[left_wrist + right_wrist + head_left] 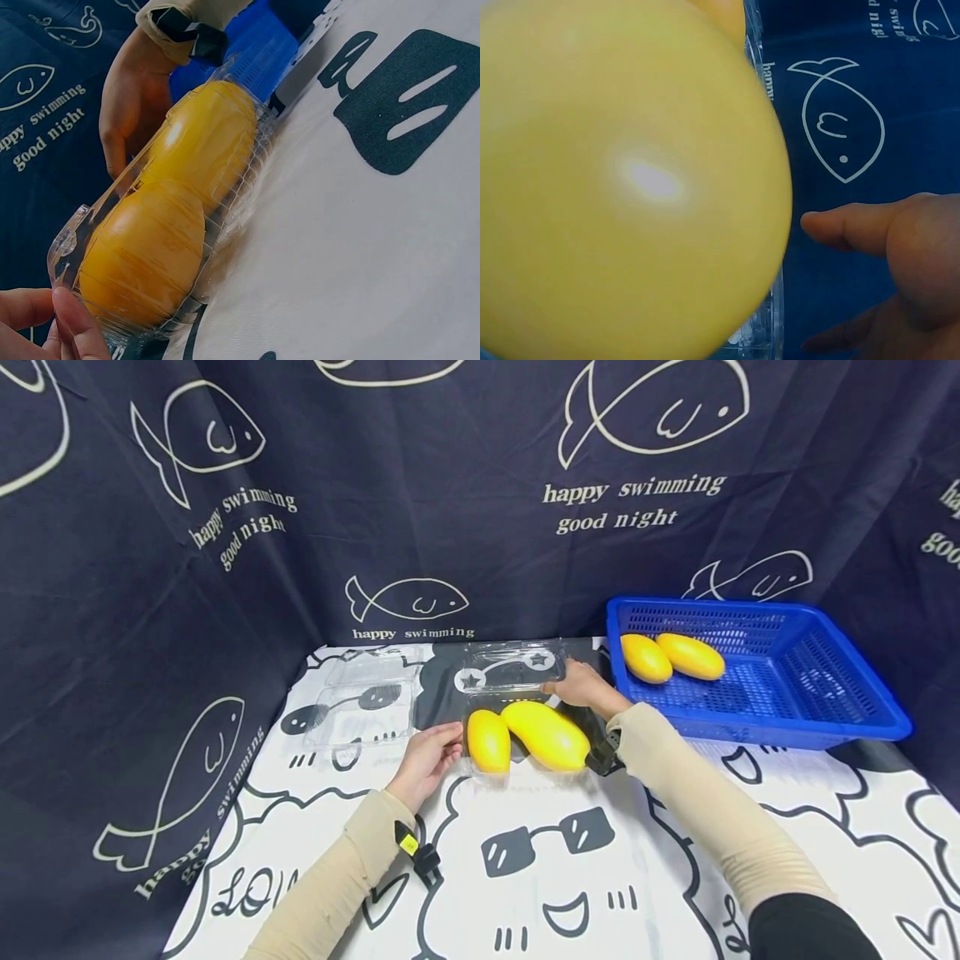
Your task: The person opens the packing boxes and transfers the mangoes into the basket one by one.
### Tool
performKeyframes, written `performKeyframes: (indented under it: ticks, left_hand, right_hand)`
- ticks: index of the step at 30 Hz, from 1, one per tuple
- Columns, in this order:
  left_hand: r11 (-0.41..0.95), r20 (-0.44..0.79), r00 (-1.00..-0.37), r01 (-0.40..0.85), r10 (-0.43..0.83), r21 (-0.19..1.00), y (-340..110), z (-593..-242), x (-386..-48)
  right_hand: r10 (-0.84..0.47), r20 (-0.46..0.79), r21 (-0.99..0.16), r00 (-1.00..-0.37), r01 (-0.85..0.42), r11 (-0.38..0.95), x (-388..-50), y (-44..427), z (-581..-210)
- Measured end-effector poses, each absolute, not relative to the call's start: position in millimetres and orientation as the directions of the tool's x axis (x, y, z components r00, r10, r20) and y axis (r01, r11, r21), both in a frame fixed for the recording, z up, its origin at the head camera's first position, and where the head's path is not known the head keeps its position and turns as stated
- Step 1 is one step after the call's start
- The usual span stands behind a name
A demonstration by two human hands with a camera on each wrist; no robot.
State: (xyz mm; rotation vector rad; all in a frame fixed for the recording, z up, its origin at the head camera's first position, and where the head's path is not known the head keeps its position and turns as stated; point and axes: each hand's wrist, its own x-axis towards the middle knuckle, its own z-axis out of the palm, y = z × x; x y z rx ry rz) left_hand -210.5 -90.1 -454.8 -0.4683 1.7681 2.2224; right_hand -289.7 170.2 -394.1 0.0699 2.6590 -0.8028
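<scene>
Two yellow mangoes (pixel 488 741) lie side by side in the base of a clear plastic clamshell box (pixel 232 187); the larger mango (pixel 547 737) is on the right. Its transparent lid (pixel 513 667) stands folded back toward the curtain. My left hand (pixel 429 760) pinches the box's left edge between thumb and fingers, seen close up in the left wrist view. Near the right side of the lid is my right hand (pixel 576 683), its thumb stretched out and apart from the fingers. In the right wrist view a mango (pixel 630 180) fills most of the picture beside that hand.
A blue plastic basket (pixel 787 727) stands at the right with two more mangoes (pixel 690 657) in its left end. Another clear box (pixel 360 718) lies open at the left. Behind the table hangs a dark curtain (pixel 480 527) with fish drawings.
</scene>
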Motion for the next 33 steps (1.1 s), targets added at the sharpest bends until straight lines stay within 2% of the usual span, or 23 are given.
performKeyframes:
  ticks: [7,17,33]
  left_hand:
    - [-0.227,-0.406,-0.914,-0.398,0.01,0.889,-90.6,-455.3,-212.4]
    - [-0.238,-0.387,-0.921,-0.383,0.03,0.893,-90.7,-455.3,-211.3]
    - [-0.292,-0.422,-0.906,-0.414,0.036,0.863,-90.2,-451.7,-210.3]
  right_hand:
    - [-0.07,-0.358,-0.495,-0.931,0.125,0.86,-288.5,171.0,-392.7]
    - [-0.084,-0.363,-0.527,-0.928,0.13,0.84,-277.4,169.2,-387.7]
    - [-0.158,-0.251,-0.389,-0.955,-0.05,0.92,-260.3,170.7,-382.1]
